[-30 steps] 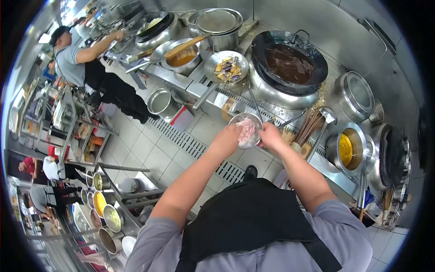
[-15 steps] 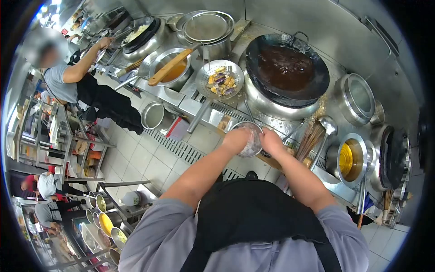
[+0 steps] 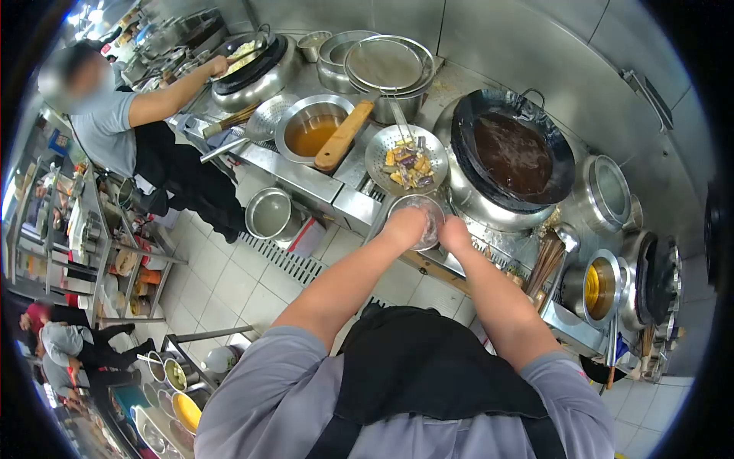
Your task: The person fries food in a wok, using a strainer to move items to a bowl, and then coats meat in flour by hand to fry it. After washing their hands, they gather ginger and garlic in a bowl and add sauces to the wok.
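A small metal bowl (image 3: pixel 417 202) with pale contents is held in front of the stove edge. My left hand (image 3: pixel 407 226) reaches into the bowl, its fingertips down in the pale contents and hidden. Against the bowl's right side, my right hand (image 3: pixel 456 234) grips the rim. Just beyond the bowl, a perforated strainer (image 3: pixel 375 159) holds fried yellow and purple pieces (image 3: pixel 410 164). To the right of that, a black wok (image 3: pixel 564 153) contains dark brown liquid (image 3: pixel 512 153).
A pot of orange-brown liquid (image 3: pixel 306 135) with a wooden-handled tool (image 3: pixel 345 131) across it stands left of the strainer. Stacked sieves (image 3: pixel 384 63) are behind. Bamboo brushes (image 3: pixel 544 264) and a yellow-filled pot (image 3: pixel 600 284) lie right. A co-worker (image 3: pixel 115 130) stands at another wok.
The view has shifted, so the stove things appear lower and further right. Both hands remain at the bowl, which is now nearer the strainer. The co-worker's arm has lowered toward their wok.
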`<action>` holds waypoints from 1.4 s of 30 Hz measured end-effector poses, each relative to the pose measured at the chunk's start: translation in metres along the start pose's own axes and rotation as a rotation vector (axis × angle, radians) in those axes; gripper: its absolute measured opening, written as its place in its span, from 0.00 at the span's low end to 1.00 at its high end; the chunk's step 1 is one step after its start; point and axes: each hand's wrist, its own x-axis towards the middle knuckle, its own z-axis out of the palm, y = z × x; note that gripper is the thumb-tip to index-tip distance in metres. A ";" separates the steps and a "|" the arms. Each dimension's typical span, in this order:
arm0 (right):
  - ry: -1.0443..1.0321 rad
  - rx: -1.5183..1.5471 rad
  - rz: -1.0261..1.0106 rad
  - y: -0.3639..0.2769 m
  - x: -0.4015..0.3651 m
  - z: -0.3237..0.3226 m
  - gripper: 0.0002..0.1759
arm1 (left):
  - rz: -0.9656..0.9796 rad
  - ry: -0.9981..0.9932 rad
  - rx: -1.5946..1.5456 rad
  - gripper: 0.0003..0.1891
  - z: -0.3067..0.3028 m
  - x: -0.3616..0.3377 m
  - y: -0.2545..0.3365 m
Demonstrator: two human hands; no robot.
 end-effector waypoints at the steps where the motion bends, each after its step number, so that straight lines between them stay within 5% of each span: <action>1: 0.005 -0.003 0.010 -0.005 -0.002 -0.004 0.14 | -0.041 -0.011 -0.057 0.10 -0.003 0.001 -0.002; 5: 0.186 -0.074 -0.006 -0.027 -0.033 -0.029 0.25 | 0.057 -0.009 -0.119 0.12 -0.031 0.003 -0.010; 7: 0.200 0.027 -0.483 -0.037 -0.036 -0.037 0.26 | 0.046 -0.043 -0.419 0.12 -0.036 0.010 -0.017; 13: 0.193 0.185 -0.349 -0.030 -0.008 -0.031 0.07 | -0.166 -0.122 -0.913 0.15 -0.028 0.024 -0.042; 16: -0.162 1.125 0.021 -0.043 -0.019 -0.054 0.05 | -0.260 -0.265 -1.417 0.13 -0.031 0.018 -0.040; 20: -0.156 1.524 0.036 -0.054 -0.023 -0.070 0.03 | -0.335 -0.192 -1.440 0.12 -0.032 0.012 -0.033; 25: -0.226 1.474 0.105 -0.044 -0.021 -0.104 0.04 | -0.302 -0.181 -1.304 0.13 -0.043 0.004 -0.023; 29: 0.043 1.438 -0.059 -0.028 -0.007 -0.172 0.06 | -0.240 -0.133 -1.288 0.12 -0.053 -0.002 -0.007; 33: 0.229 0.989 -0.033 0.011 0.040 -0.197 0.08 | -0.241 -0.097 -1.189 0.11 -0.053 0.000 0.001; 35: 0.211 0.294 0.070 0.010 0.049 -0.197 0.19 | -0.233 -0.086 -1.125 0.10 -0.054 -0.001 0.006; 36: 0.134 0.228 0.027 0.020 0.064 -0.187 0.31 | -0.233 -0.059 -1.084 0.10 -0.057 -0.003 0.011; 42: 0.221 0.493 -0.134 0.002 0.071 -0.203 0.28 | -0.136 0.201 -0.887 0.09 -0.057 -0.006 0.021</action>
